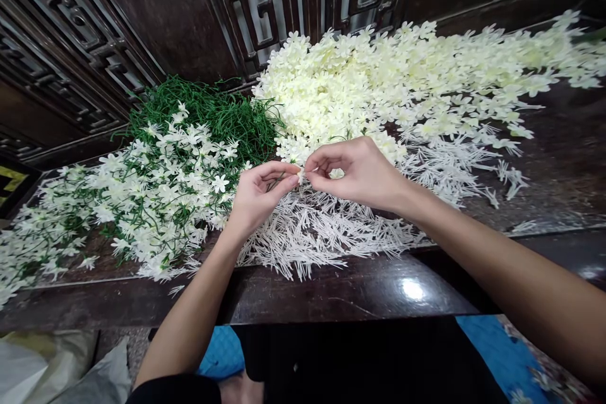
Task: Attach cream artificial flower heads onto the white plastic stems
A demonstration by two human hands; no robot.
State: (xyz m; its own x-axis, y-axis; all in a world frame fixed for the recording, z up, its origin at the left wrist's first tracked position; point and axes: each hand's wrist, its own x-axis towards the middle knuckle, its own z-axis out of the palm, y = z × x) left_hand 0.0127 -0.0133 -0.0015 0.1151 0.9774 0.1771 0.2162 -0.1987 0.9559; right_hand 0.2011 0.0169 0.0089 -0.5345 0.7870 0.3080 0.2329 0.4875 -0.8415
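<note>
"What do your two hands have hold of?"

"My left grip is pinched nearly closed, thumb against fingers; it has a small white flower at its fingertips, and a thin green stem runs back beneath the fingers; my right grip meets it from the other side, thumb and forefinger drawn together on the same flower; the exact part between those fingertips is too small to tell."

"And where is the flower, against everything else?"

"It is between my two grips, just above the dark, glossy tabletop; below both grips, towards me, spreads a layer of thin white sprigs, which also reaches out to the right, past my right grip."

"What is beyond your hands?"

"Beyond my right grip, and stretching far to its right, is a broad heap of pale yellow-white blossoms; beyond my left grip is a tangle of green stems; to the left of my left grip lie white flowers on green stems, trailing away along the tabletop; behind it all stands a dark carved wooden panel."

"Anything lower down?"

"Below my grips, past the tabletop's near edge, are my black clothing and blue material; pale sacks lie far down to the left."
</note>
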